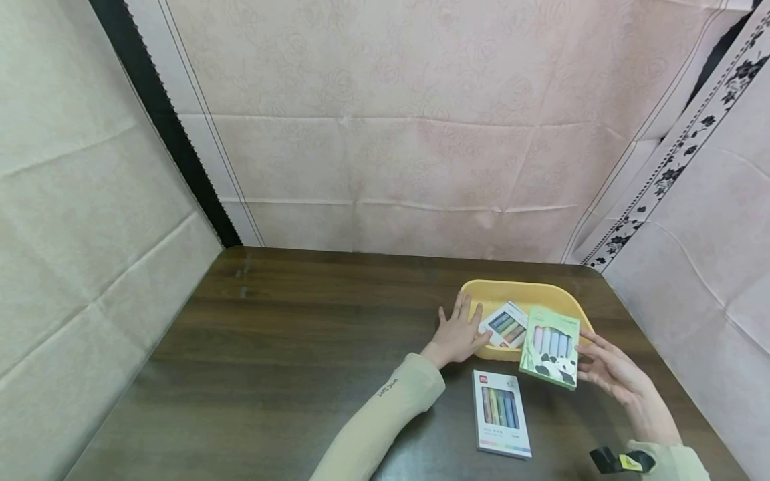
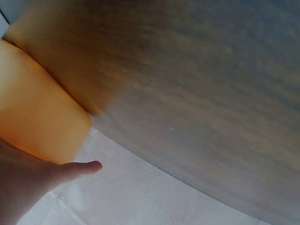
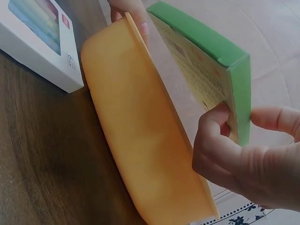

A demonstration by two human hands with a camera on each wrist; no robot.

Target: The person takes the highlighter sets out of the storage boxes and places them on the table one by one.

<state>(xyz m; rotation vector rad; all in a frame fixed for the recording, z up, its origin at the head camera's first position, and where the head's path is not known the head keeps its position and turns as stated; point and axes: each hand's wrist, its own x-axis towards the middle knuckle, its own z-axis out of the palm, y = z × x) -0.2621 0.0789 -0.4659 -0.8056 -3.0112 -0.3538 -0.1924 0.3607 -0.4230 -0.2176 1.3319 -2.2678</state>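
My right hand (image 1: 616,374) pinches the right edge of a green box of pens (image 1: 550,347) with a panda picture, seen through a front window. In the right wrist view this box (image 3: 201,56) is tilted above the rim of a yellow plastic basket (image 3: 136,117). My left hand (image 1: 458,336) rests at the basket's left side, its fingers spread and straight. The left wrist view shows one extended finger beside the orange-looking basket wall (image 2: 42,103). Inside the basket lies a white box of pens (image 1: 506,325), partly covered by the green one.
A second white box of pens (image 1: 502,414) lies on the dark wooden table (image 1: 271,374), in front of the basket. Pale cloth walls (image 1: 385,160) enclose the table's back and sides. A black strap with a yellow label (image 1: 628,462) is around the right wrist.
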